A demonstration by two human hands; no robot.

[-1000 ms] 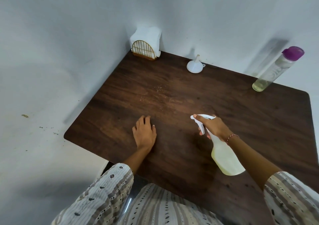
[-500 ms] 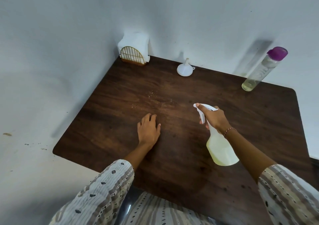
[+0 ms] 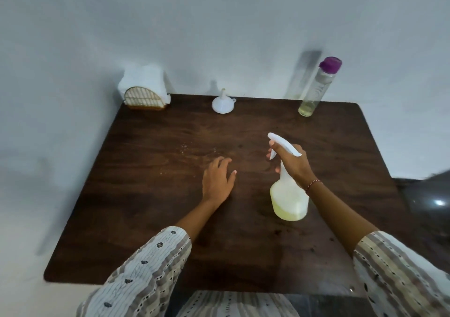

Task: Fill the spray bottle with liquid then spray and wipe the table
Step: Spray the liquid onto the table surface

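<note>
Right hand point(image 3: 293, 164) around one spray bottle point(image 3: 288, 195)

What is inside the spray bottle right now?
The spray bottle holds pale yellow liquid in its lower body. The right hand grips the neck, covering whatever is inside there.

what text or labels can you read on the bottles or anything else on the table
None can be read.
Tall bottle with the purple cap: faint pale marks on the clear wall, too blurred to read.
Spray bottle held by the right hand: plain, no label showing.
Funnel and napkin holder: no print visible.
</note>
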